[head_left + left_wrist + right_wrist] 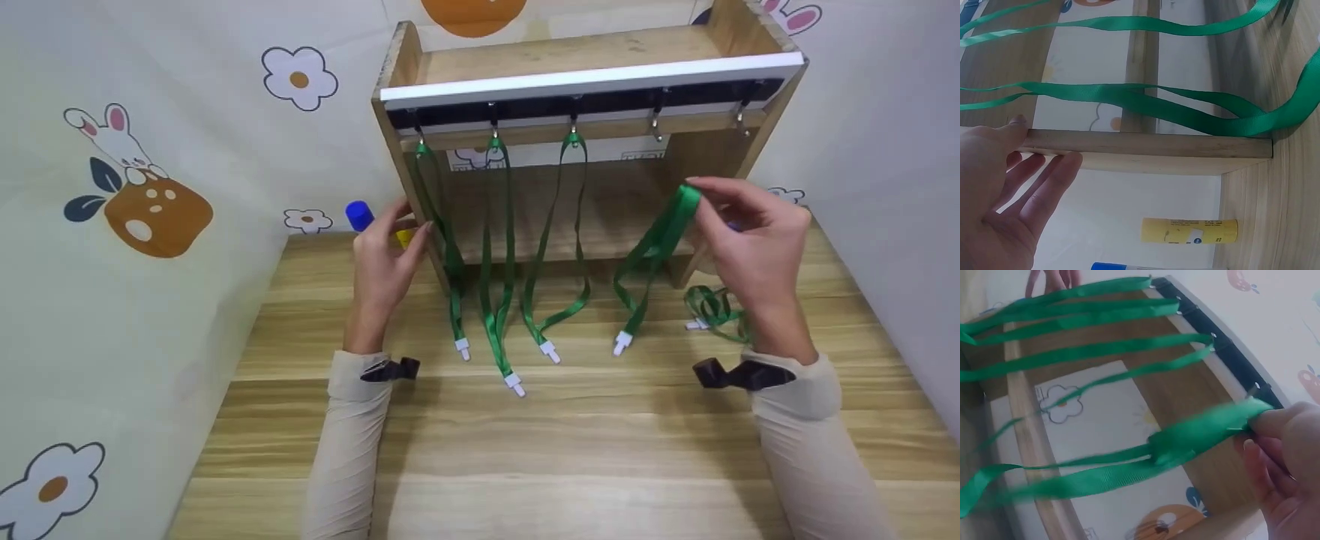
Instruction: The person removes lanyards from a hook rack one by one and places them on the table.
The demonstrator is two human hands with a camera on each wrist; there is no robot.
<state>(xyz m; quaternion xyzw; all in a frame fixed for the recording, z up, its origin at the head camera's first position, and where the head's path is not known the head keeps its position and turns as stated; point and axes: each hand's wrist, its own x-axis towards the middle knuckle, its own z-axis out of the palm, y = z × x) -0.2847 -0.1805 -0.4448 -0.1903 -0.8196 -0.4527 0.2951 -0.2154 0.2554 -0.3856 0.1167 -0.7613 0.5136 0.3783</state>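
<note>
So three green lanyards [495, 247] are already hanging off the hooks on the wooden rack [585, 60], white clips dangling down onto the table [525, 450]. Two hooks [656, 124] on the right side are still bare. A fourth lanyard [652, 251] is up in the air just below the fourth hook, not on it yet, and one more lanyard [712, 307] lies bunched on the table by the right wrist. So I'd call it a bit past halfway, two left to hang.

Grip-wise: the right hand [754, 240] is pinching the top loop of that fourth lanyard between thumb and fingertips, fairly tight, with the rest of the strap trailing down to its clip near the rack's base. The left hand [386, 259] isn't holding anything, fingers straight and loose, just resting against the rack's left side panel to steady it. Glue stick [1189, 231] sits behind it.
</note>
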